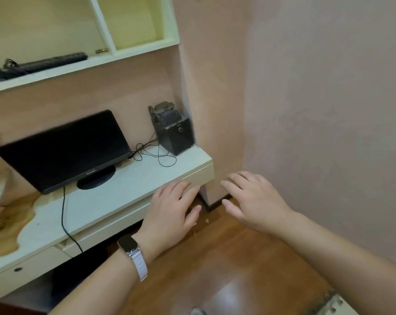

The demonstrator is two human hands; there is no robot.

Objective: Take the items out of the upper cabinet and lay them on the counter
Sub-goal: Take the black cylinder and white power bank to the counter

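Observation:
The upper cabinet is an open cream shelf unit at the top left. A long black keyboard with a cable lies on its lower shelf, and a small brass-coloured object sits next to it on the right. The right compartment looks bare. Below runs the white counter. My left hand, with a watch on the wrist, hovers palm down over the counter's front right edge, fingers spread. My right hand floats beyond the counter's end, near the wall, also open and holding nothing.
A black monitor stands on the counter with a cable running down over the front edge. A black speaker with looped wires fills the back right corner. Pink walls close in on the right. Wooden floor lies below.

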